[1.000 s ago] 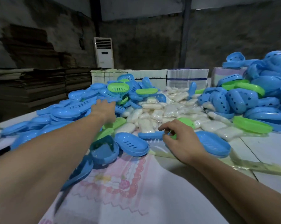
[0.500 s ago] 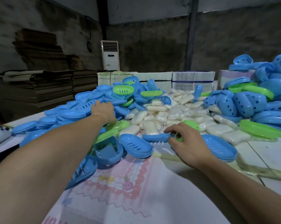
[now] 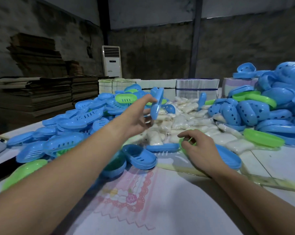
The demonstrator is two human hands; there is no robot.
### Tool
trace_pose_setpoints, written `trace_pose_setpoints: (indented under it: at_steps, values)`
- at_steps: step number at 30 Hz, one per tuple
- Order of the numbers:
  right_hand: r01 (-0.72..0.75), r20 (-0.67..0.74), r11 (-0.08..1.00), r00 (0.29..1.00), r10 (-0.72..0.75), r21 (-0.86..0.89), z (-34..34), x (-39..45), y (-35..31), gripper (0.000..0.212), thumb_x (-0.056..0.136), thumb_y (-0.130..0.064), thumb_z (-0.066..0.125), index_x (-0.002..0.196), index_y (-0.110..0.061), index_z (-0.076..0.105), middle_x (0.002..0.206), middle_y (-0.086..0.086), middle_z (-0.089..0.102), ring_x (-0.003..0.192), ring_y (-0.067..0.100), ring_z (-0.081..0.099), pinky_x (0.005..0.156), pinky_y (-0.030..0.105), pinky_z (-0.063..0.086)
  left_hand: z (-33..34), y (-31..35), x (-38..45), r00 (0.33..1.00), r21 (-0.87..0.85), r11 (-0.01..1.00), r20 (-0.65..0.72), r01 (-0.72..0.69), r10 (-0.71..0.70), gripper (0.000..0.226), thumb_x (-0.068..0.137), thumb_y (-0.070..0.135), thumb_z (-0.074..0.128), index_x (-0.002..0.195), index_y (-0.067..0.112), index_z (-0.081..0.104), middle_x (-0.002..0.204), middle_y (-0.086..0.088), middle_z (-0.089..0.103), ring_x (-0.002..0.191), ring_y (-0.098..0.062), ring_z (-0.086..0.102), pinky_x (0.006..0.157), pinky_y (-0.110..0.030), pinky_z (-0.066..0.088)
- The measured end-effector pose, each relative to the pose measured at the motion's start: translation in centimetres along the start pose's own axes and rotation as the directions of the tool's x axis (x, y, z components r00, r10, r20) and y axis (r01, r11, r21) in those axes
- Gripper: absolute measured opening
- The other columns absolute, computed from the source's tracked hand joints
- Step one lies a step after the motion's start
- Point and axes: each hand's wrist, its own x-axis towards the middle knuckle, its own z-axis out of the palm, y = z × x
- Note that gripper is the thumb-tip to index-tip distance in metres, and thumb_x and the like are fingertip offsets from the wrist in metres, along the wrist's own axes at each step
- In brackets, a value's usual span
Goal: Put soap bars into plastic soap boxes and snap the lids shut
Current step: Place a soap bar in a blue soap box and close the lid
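While raised, left hand (image 3: 136, 119) pinches glossy oval blue lid (image 3: 156, 106).

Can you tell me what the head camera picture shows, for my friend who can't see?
A person's left hand lifts a blue soap box half above wrapped soap bars, while the right hand holds a green box piece.
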Motion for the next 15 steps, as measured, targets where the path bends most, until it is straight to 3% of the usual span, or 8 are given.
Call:
trace_pose_setpoints:
  at_steps: [3,6,9,12,14,15]
  values:
    - [-0.02,-0.075,0.999,0.997,0.023,0.038,-0.8,0.1,0.2,0.027,0.086,-0.012,0.058,0.094,-0.035,0.068,0.094,-0.011,0.064,0.086,0.004,0.057,0.078,0.027,0.042,3.6,-2.6,-2.2,0.992,-0.31,0.946,0.11,0.094,-0.062,0.017,0.086,0.025,0.067,0.101,0.015,0.067,0.1,-0.011,0.055,0.077,-0.022,0.056,0.056,-0.027,0.045]
    - [-0.022,-0.142,0.999,0.989,0.028,0.045,-1.8,0.2,0.5,0.025,0.085,-0.011,0.059,0.095,-0.03,0.071,0.097,-0.009,0.068,0.086,0.007,0.059,0.081,0.028,0.046,5.6,-4.9,-3.8,0.976,-0.463,0.869,0.199,0.172,-0.087,0.013,0.091,0.021,0.058,0.097,0.011,0.064,0.102,-0.014,0.052,0.08,-0.025,0.056,0.067,-0.032,0.043]
    - [-0.014,-0.199,0.998,0.98,0.003,-0.054,-3.5,1.2,1.1,0.025,0.084,-0.012,0.058,0.101,-0.022,0.074,0.096,-0.006,0.068,0.086,0.013,0.06,0.083,0.032,0.048,6.2,-5.9,-4.2,0.97,-0.544,0.821,0.241,0.172,-0.044,0.022,0.092,0.019,0.05,0.111,0.023,0.062,0.112,-0.013,0.052,0.088,-0.032,0.059,0.07,-0.037,0.045]
    - [-0.104,-0.29,0.979,0.956,0.05,-0.176,-5.8,2.1,2.6,0.024,0.086,-0.015,0.057,0.104,-0.022,0.072,0.087,-0.006,0.065,0.08,0.016,0.059,0.075,0.032,0.048,5.5,-6.3,-4.2,0.961,-0.54,0.819,0.273,0.191,-0.045,0.024,0.092,0.029,0.049,0.109,0.016,0.059,0.109,-0.013,0.056,0.103,-0.038,0.057,0.074,-0.037,0.045]
    - [-0.234,-0.309,0.919,0.942,0.134,-0.317,-7.3,2.6,4.4,0.029,0.088,-0.021,0.056,0.114,-0.022,0.069,0.098,0.002,0.065,0.085,0.023,0.06,0.074,0.034,0.048,5.0,-6.6,-4.0,0.959,-0.519,0.83,0.275,0.203,-0.063,0.033,0.094,0.041,0.05,0.111,0.013,0.059,0.102,-0.013,0.06,0.102,-0.036,0.058,0.073,-0.036,0.046]
    - [-0.306,-0.289,0.867,0.936,0.199,-0.393,-7.9,2.6,5.4,0.033,0.089,-0.024,0.055,0.12,-0.023,0.067,0.11,0.008,0.062,0.094,0.029,0.06,0.082,0.038,0.049,4.8,-6.6,-3.8,0.96,-0.514,0.833,0.272,0.204,-0.067,0.037,0.096,0.046,0.049,0.11,0.014,0.06,0.098,-0.012,0.062,0.098,-0.035,0.06,0.072,-0.036,0.046]
